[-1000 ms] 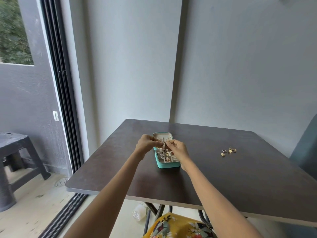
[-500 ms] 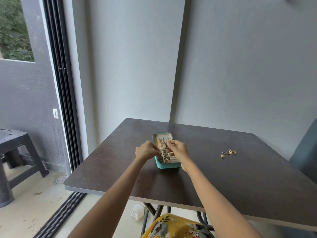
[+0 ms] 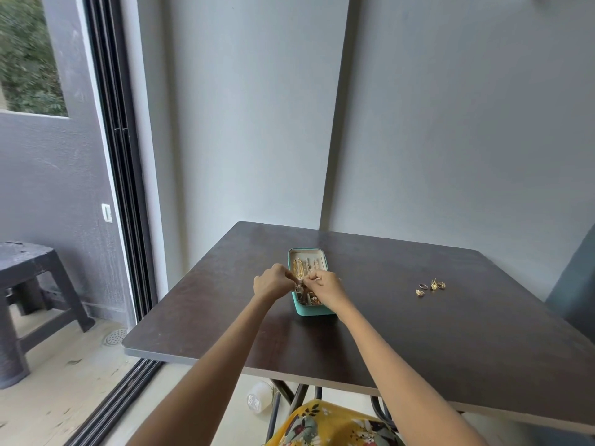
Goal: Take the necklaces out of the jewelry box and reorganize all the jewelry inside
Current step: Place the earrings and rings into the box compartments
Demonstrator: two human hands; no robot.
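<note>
Starting at the left, a dark plastic stool (image 3: pixel 29 284) is seen out on the balcony floor, beyond the black sliding-door track (image 3: pixel 119 175). Next, the dark brown square tabletop (image 3: pixel 418 365) is reached, and here the action is found. The left hand (image 3: pixel 272 281) is held just over the left rim of the small teal rectangular jewelry box (image 3: pixel 310 312), its fingers curled inward and pinched on something fine. It is met, almost touching, by the right hand (image 3: pixel 323 288), whose fingertips are likewise pressed together in a pinch above the box's middle. A thin chain appears to be held between them, though the piece itself is too small to be made out for certain. Gold necklaces (image 3: pixel 304 265) are seen lying in the far compartment of the open box. Further right, a small cluster of gold rings and earrings (image 3: pixel 431 287) is left on the table, well apart from the box.

The removal step is judged to be under way. A slow upward lift is called for next, so that the chain is freed without the neighbouring pieces being snagged.
</note>
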